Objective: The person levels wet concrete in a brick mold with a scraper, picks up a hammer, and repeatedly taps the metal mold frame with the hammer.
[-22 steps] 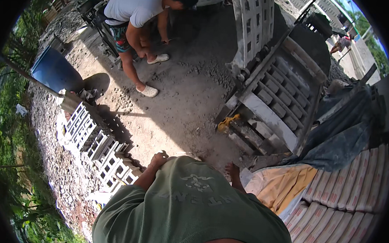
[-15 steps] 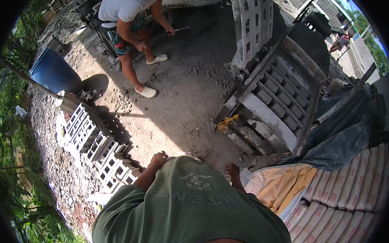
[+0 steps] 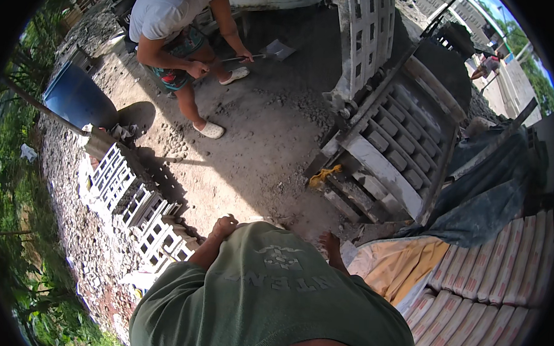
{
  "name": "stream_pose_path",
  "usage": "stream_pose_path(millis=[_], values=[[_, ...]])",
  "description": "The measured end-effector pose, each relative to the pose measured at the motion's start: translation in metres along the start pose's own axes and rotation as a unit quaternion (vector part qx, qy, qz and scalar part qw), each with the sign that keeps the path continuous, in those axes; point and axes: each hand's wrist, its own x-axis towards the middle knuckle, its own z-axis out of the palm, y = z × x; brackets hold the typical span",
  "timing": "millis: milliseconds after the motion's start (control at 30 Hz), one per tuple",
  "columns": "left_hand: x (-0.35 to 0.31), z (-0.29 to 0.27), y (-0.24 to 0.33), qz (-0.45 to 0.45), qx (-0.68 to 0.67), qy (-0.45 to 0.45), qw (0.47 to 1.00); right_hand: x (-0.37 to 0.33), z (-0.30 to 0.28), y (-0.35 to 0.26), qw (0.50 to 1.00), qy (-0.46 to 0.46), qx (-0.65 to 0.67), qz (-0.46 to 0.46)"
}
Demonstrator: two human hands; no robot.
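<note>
My left hand (image 3: 225, 225) is at the left edge of my green shirt (image 3: 277, 286), its fingers curled in and nothing visible in them. To the right of the shirt, my right hand (image 3: 330, 241) hangs low over the ground; its fingers look loosely apart, and it holds nothing I can see. Ahead on the left a co-worker in a white shirt (image 3: 166, 10) bends over, both hands on the handle of a shovel (image 3: 277, 49), whose pale blade lies by dark mix. Right of centre stands a block-moulding machine (image 3: 386, 172) with rows of grey blocks inside its frame.
Hollow concrete blocks (image 3: 114, 177) line the left side, near a blue drum (image 3: 80, 100). Stacked cement bags (image 3: 470, 308) and a tan tarp (image 3: 410, 261) are at the lower right, beside a dark tarp (image 3: 489, 190). A second person (image 3: 486, 65) works far right.
The co-worker has shifted slightly left, and the shovel's blade has come into plain view to the right of their hands. My own hands have hardly moved.
</note>
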Motion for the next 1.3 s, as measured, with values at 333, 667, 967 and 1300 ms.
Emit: stream_pose_path(millis=[333,667,967,1300], values=[[0.004,0.008,-0.015,0.003,0.009,0.027,1.0,0.001,0.004,-0.003,0.999,-0.008,0.025,-0.032],[0.016,0.016,-0.024,0.043,0.032,0.031,0.998,0.002,-0.004,0.008,0.999,-0.03,0.041,0.008],[0.01,0.013,-0.016,0.05,0.035,0.031,0.998,-0.006,-0.001,0.011,1.0,-0.009,0.012,-0.008],[-0.001,0.011,-0.01,-0.009,0.001,-0.004,1.0,-0.012,0.001,0.0,1.0,-0.005,-0.009,-0.012]])
